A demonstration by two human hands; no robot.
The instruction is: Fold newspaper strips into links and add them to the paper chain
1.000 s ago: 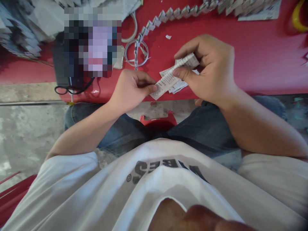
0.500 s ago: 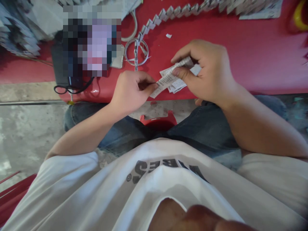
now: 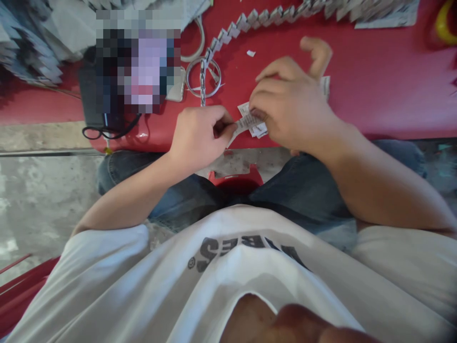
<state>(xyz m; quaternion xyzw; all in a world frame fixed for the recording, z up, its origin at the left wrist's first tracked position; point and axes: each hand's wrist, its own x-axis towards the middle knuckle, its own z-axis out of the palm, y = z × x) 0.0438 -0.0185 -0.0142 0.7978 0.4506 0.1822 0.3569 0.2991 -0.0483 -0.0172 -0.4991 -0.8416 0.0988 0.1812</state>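
A narrow strip of printed white paper [image 3: 246,125] is held over the near edge of a red table [image 3: 385,81]. My left hand [image 3: 202,133] pinches its left end between thumb and forefinger. My right hand [image 3: 289,102] lies over the rest of the strip with fingers curled down on it and the thumb sticking up. A few more printed paper slips [image 3: 259,131] lie under my right hand, mostly hidden.
A chain of folded paper pieces [image 3: 257,19] runs along the table's far side. A tape ring [image 3: 203,78] lies left of my hands, next to a dark device with a black cable [image 3: 107,131]. Stacked folded papers [image 3: 24,52] fill the far left. Concrete floor lies at the left.
My right hand has moved left and down over the strip, covering most of it, and its thumb has lifted. My left hand keeps its pinch on the left end.
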